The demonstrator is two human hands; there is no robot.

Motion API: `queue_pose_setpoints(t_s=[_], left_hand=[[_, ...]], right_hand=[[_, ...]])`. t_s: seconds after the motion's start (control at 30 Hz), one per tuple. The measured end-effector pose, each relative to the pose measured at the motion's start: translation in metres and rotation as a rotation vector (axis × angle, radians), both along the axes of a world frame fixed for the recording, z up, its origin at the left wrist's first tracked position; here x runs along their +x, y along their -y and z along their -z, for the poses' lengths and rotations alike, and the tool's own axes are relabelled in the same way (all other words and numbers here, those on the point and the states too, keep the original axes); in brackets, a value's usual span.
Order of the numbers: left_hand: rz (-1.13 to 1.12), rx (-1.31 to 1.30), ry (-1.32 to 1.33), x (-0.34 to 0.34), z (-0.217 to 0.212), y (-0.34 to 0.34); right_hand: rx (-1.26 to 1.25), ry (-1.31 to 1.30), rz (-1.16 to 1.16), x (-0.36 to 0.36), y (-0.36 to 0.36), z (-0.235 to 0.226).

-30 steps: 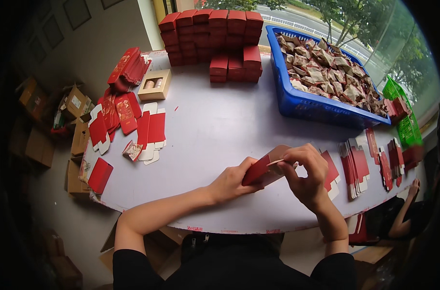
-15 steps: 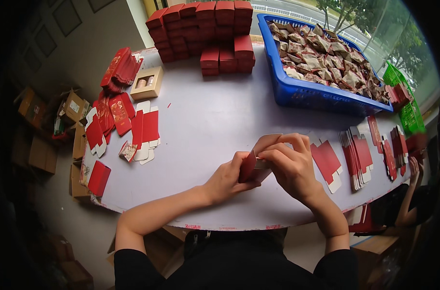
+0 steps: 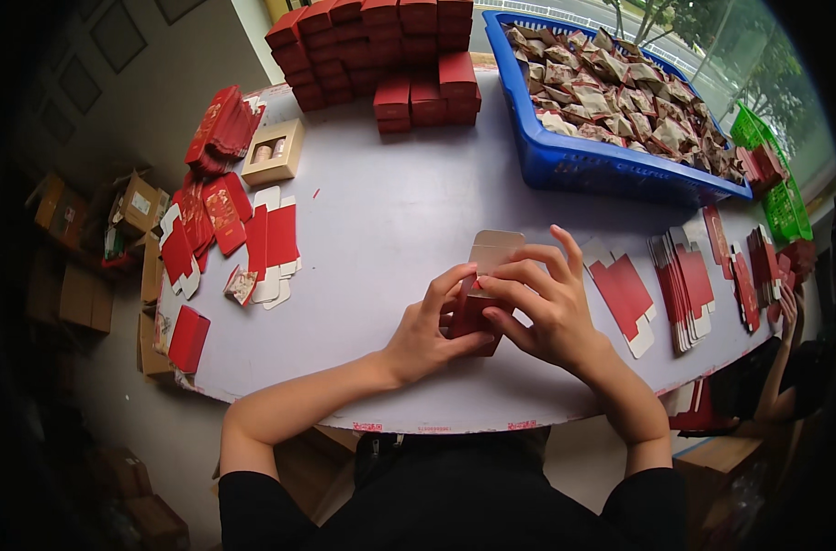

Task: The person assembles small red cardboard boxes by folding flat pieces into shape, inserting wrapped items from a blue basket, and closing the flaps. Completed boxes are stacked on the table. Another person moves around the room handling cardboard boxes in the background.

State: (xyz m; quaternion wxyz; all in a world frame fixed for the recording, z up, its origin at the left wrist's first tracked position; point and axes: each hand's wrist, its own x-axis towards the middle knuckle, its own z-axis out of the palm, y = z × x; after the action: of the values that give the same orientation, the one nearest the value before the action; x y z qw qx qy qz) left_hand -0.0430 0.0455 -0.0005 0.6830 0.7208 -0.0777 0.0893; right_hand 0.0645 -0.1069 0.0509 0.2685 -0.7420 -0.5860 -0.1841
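Red box [image 3: 473,319] over the near middle of the worktop [image 3: 363,230], end flap raised.
Left: flat red cartons [image 3: 282,237] lie overlapped. Middle: the left hand [image 3: 416,340] grasps the red box; the right hand [image 3: 554,317] touches its open end, outer fingers extended. Right: a blue basket [image 3: 611,174] filled with wrapped packets [image 3: 611,96] stands far; a flat carton pile [image 3: 686,285] lies nearer.

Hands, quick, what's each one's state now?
Left hand: holding the red box.
Right hand: touching the red box's top; grip cannot be told.
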Motion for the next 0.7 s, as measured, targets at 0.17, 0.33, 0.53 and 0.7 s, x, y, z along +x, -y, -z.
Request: queue_pose_setpoints(t_s=[0.17,0.33,0.53,0.7], left_hand=[[-0.087,0.011,-0.008,0.004,-0.003,-0.005],[-0.119,0.091,0.019,0.004,-0.004,-0.009],[-0.094,0.341,0.237,-0.001,0.004,-0.004],[-0.023,0.229,0.106,-0.001,0.001,0.001]], right_hand=[[0.06,-0.138,0.037,-0.004,-0.003,-0.004],[0.362,-1.434,-0.21,0.01,-0.003,0.014],[0.084,-2.036,-0.427,-0.001,-0.004,0.011],[0.089,-2.027,-0.308,-0.004,-0.005,0.005]])
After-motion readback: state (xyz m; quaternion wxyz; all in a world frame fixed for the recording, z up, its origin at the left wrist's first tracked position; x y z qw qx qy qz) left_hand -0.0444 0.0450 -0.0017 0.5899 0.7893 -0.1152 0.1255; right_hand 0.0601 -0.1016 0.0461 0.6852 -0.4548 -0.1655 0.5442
